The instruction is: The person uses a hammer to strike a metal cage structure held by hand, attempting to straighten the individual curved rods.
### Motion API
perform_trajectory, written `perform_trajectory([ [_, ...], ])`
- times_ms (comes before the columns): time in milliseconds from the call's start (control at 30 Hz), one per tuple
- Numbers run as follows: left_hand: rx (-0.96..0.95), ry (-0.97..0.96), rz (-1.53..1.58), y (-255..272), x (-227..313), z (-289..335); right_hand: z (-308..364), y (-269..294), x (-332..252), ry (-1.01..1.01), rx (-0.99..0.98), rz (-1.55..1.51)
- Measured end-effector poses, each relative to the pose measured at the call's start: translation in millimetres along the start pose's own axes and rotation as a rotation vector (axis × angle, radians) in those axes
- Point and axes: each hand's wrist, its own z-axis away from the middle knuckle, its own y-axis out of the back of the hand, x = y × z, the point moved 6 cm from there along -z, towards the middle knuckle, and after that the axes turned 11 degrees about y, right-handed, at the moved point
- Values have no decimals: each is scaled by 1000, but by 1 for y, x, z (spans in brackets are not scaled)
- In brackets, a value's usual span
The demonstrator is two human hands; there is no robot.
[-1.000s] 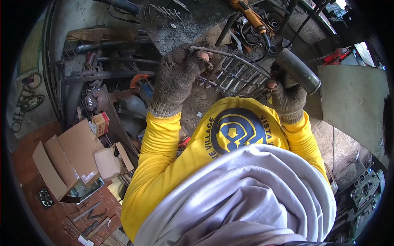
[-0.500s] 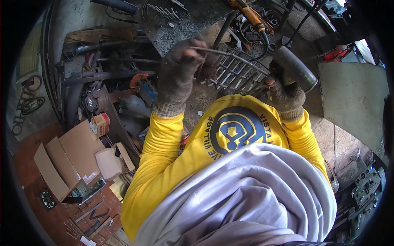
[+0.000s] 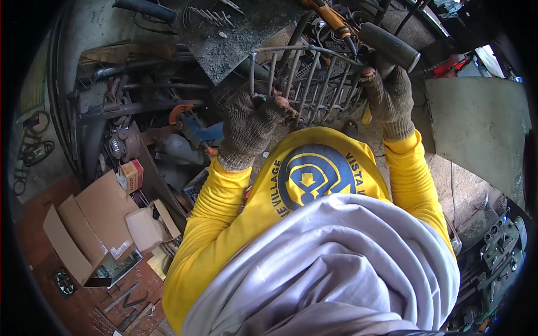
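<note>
Between my gloved hands is a metal grille [image 3: 303, 84] of several thin rods joined to a curved bar along its far edge. My left hand [image 3: 253, 120], in a dark knitted glove with bare fingertips, closes on its near left side. My right hand [image 3: 390, 103], gloved alike, grips its right end, the thumb at the end of the curved bar. A dark metal cylinder [image 3: 390, 46] lies just beyond my right hand; I cannot tell whether it is joined to the grille. The fingers beneath are partly hidden.
A dark worktable [image 3: 235, 33] with grit and thin rods is at the far side. An orange power tool [image 3: 332, 21] lies beyond the grille. Open cardboard boxes [image 3: 109, 210] and metal scrap are at left. A large pale sheet [image 3: 476, 131] stands at right, with tools [image 3: 501, 252] below it.
The grille has tilted, so its rods now show at greater length. My left hand has come down from the curved bar to the near side. The right hand and cylinder have shifted farther away.
</note>
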Motion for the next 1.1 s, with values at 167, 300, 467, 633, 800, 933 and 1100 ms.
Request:
perform_trajectory([
  [167,39,41,-22,3,-6,3,3,-2,0,37,-44,150],
  [300,31,17,-9,-2,-10,5,0,-5,-9,314,100,44],
  [467,-105,16,85,-7,-12,3,0,1,0,159,-15,196],
  [633,-325,252,280,-17,-11,2,-2,4,4,178,-33,226],
  [800,-501,401,380,-28,-6,-6,-1,-2,0,174,-100,202],
  [933,-332,407,214,-20,-11,-9,-5,-6,-1,124,-143,308],
  [1100,-403,420,232,-22,-13,-10,-3,-9,2,107,-104,223],
])
